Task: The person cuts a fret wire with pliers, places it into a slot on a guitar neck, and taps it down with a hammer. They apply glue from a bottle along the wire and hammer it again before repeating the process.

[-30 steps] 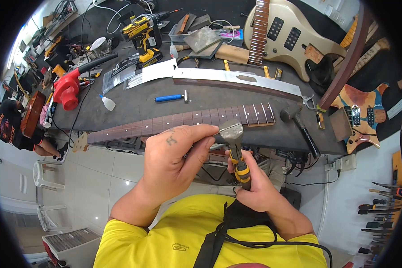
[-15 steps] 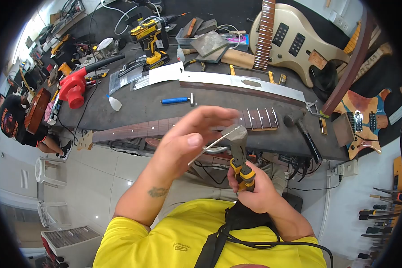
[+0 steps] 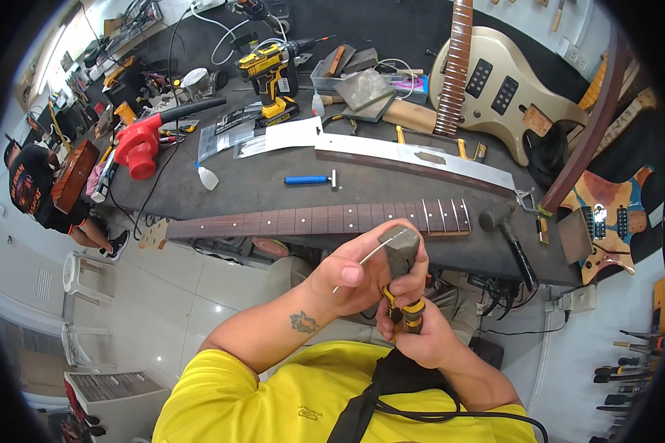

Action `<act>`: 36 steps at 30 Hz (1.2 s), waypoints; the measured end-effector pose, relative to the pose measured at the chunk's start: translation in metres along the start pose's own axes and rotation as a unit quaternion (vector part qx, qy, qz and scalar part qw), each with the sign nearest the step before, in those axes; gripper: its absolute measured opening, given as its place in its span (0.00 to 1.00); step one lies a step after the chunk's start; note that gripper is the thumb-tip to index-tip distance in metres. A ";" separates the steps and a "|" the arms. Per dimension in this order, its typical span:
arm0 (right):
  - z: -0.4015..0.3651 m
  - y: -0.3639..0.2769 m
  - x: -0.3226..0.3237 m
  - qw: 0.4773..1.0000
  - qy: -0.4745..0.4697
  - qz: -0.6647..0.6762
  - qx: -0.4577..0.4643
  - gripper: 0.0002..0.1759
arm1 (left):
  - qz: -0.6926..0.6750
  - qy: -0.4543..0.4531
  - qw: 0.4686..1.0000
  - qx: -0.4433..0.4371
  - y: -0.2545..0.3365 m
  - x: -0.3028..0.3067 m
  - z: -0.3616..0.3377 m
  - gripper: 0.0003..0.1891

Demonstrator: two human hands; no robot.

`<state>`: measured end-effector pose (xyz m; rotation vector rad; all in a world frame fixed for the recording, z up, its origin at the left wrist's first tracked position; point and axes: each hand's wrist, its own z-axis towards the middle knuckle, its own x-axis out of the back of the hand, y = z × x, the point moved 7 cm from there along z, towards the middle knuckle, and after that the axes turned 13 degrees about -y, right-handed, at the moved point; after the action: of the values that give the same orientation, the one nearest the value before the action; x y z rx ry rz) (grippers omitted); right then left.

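Observation:
My right hand [image 3: 425,332] grips the yellow-and-black handles of a pair of pliers [image 3: 402,255], whose broad grey jaws point up and away from me. A thin strip of fret wire [image 3: 371,256] lies at the jaws and sticks out to the lower left. My left hand [image 3: 347,277] is wrapped behind the pliers' head, fingers curled round its far side and thumb beside the wire. Just beyond my hands, a guitar neck [image 3: 295,222] lies along the bench edge, with several bright frets at its right end.
A hammer [image 3: 510,244] lies right of the neck. Behind are a blue-handled tool [image 3: 307,180], a long metal straight bar [image 3: 414,159], a drill [image 3: 273,81] and a red blower [image 3: 137,148]. A cream guitar [image 3: 502,88] stands at back right. Another person [image 3: 33,184] holds a guitar body at left.
My left hand has moved right and toward me, from beside the wire to closing round the pliers' head. My right hand keeps its grip. The whole view has shifted slightly.

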<state>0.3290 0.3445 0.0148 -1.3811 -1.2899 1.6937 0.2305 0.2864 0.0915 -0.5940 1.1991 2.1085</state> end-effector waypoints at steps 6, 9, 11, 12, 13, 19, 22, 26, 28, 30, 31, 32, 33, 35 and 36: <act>0.000 0.004 -0.003 1.000 0.001 0.013 -0.026 0.23 | -0.008 -0.019 1.000 -0.002 -0.003 0.006 -0.007 0.40; 0.001 0.004 -0.003 0.999 -0.001 0.027 -0.025 0.24 | -0.009 -0.020 1.000 -0.003 -0.004 0.012 -0.009 0.40; 0.003 0.004 -0.003 0.999 0.003 0.035 -0.026 0.24 | -0.011 -0.028 1.000 -0.005 -0.002 0.011 -0.008 0.41; 0.005 0.001 -0.001 1.000 0.019 -0.009 -0.019 0.24 | 0.013 0.000 1.000 -0.017 0.003 0.010 -0.006 0.41; 0.006 -0.002 0.002 0.998 0.035 -0.053 -0.014 0.25 | 0.037 0.028 0.999 -0.029 0.007 0.011 -0.006 0.41; 0.000 -0.020 0.024 0.973 0.115 -0.202 -0.007 0.28 | 0.240 0.174 0.954 -0.034 0.047 0.030 -0.050 0.28; 0.001 -0.017 0.025 0.960 0.119 -0.251 -0.031 0.31 | 0.248 0.205 0.947 0.025 0.047 0.019 -0.055 0.14; 0.001 -0.024 0.020 0.937 0.133 -0.322 -0.020 0.36 | 0.253 0.234 0.938 0.040 0.047 0.023 -0.059 0.15; 0.001 -0.023 0.018 0.937 0.129 -0.324 -0.013 0.38 | 0.262 0.251 0.931 0.041 0.047 0.026 -0.060 0.18; 0.000 -0.022 0.018 0.936 0.124 -0.329 -0.005 0.41 | 0.264 0.242 0.933 0.042 0.046 0.029 -0.060 0.18; -0.002 -0.018 0.020 0.928 0.127 -0.350 -0.022 0.42 | 0.264 0.242 0.933 0.040 0.045 0.029 -0.059 0.18; -0.002 -0.015 0.022 0.919 0.130 -0.371 -0.036 0.43 | 0.263 0.249 0.931 0.036 0.044 0.030 -0.058 0.18; -0.001 -0.013 0.024 0.918 0.129 -0.372 -0.033 0.43 | 0.262 0.256 0.930 0.033 0.044 0.031 -0.057 0.18; -0.001 -0.011 0.026 0.915 0.133 -0.381 -0.019 0.44 | 0.263 0.254 0.930 0.032 0.043 0.035 -0.059 0.18; -0.001 -0.012 0.025 0.914 0.133 -0.382 -0.018 0.44 | 0.262 0.252 0.931 0.032 0.043 0.037 -0.060 0.18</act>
<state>0.3214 0.3714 0.0166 -0.8913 -1.4400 0.9176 0.1788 0.2289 0.0639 -0.9016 1.8764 2.4139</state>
